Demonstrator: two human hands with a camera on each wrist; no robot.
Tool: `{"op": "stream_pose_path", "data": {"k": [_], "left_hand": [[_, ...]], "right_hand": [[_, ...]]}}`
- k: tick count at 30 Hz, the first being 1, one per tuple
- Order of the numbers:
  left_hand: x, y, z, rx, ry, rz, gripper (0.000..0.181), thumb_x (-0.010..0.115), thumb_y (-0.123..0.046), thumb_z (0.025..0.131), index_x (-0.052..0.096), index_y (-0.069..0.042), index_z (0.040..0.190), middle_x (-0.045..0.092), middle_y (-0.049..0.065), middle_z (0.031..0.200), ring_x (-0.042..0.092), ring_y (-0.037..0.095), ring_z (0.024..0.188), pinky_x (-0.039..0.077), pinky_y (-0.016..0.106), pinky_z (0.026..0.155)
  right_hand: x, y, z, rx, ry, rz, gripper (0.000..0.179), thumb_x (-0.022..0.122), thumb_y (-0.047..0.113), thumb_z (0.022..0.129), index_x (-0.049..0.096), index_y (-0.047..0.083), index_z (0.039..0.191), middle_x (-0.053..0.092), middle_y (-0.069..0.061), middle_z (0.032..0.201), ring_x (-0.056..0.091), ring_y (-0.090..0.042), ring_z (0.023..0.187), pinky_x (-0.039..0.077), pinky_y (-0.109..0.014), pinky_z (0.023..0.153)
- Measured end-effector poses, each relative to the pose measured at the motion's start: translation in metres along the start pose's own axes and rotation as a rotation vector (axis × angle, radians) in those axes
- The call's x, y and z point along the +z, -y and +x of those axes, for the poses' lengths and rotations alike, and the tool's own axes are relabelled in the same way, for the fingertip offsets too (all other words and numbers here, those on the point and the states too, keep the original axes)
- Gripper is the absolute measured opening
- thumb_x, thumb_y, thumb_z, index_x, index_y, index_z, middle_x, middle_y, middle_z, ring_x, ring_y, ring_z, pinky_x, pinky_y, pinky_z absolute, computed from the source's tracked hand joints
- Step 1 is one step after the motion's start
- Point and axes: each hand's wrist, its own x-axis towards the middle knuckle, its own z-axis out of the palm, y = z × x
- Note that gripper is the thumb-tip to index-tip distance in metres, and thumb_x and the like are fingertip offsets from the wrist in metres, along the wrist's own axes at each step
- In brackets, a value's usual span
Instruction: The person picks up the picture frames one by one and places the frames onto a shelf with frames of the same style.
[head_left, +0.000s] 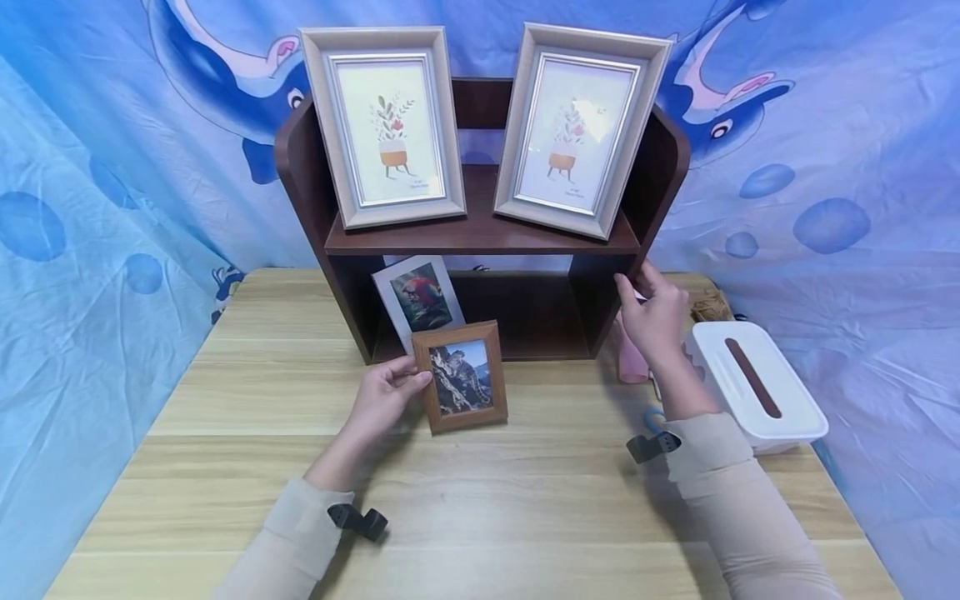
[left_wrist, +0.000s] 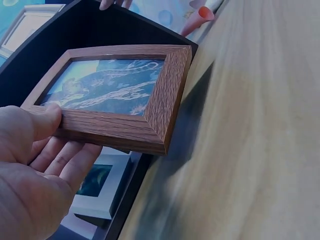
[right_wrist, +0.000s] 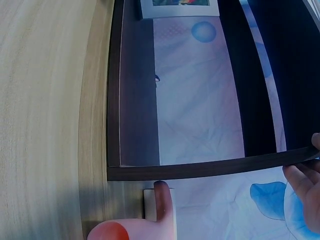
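No legible text; tiny print on left upper picture (head_left: 392, 132) and right upper picture (head_left: 572, 137) unreadable

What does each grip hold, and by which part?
Left grip: brown picture frame, by its left side. Right grip: shelf, by its right panel's front edge.

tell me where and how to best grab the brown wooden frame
Likely best: take the brown wooden frame by its left border, coming from the left and pinching front to back, as the left grip does. That flat border offers a hold clear of the picture, while the white frame behind the upper left corner makes coming in lower look easier.
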Motion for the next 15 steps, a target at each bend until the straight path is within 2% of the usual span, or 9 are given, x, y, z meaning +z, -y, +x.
{"op": "stream_pose_path", "data": {"k": [3, 6, 15], "left_hand": [[0.002, -0.002, 0.006, 0.025, 0.006, -0.009, 0.037, 0.072, -0.007, 0.093, 0.065, 0.008, 0.126, 0.07, 0.024, 0.113, 0.069, 0.006, 0.091, 0.056, 0.018, 0.082], [0.006, -0.006, 0.012, 0.042, 0.015, -0.028, 0.038, 0.07, -0.005, 0.094, 0.063, 0.008, 0.13, 0.071, 0.025, 0.113, 0.07, 0.007, 0.092, 0.058, 0.022, 0.082], [0.017, -0.016, 0.028, 0.017, 0.001, -0.016, 0.047, 0.068, -0.006, 0.097, 0.054, 0.011, 0.138, 0.067, 0.028, 0.122, 0.066, 0.031, 0.113, 0.056, 0.024, 0.089]], "right_hand": [[0.001, 0.0, 0.0, -0.007, -0.006, 0.01, 0.018, 0.071, -0.001, 0.091, 0.072, -0.007, 0.108, 0.073, -0.024, 0.099, 0.073, -0.038, 0.091, 0.047, -0.001, 0.072], [0.001, 0.0, 0.0, -0.002, -0.009, 0.028, 0.018, 0.07, -0.002, 0.091, 0.072, -0.007, 0.108, 0.073, -0.024, 0.099, 0.073, -0.039, 0.092, 0.047, -0.001, 0.072], [0.001, -0.003, 0.0, -0.023, -0.013, 0.008, 0.018, 0.071, -0.002, 0.091, 0.072, -0.007, 0.108, 0.073, -0.024, 0.1, 0.072, -0.037, 0.094, 0.047, -0.001, 0.072]]}}
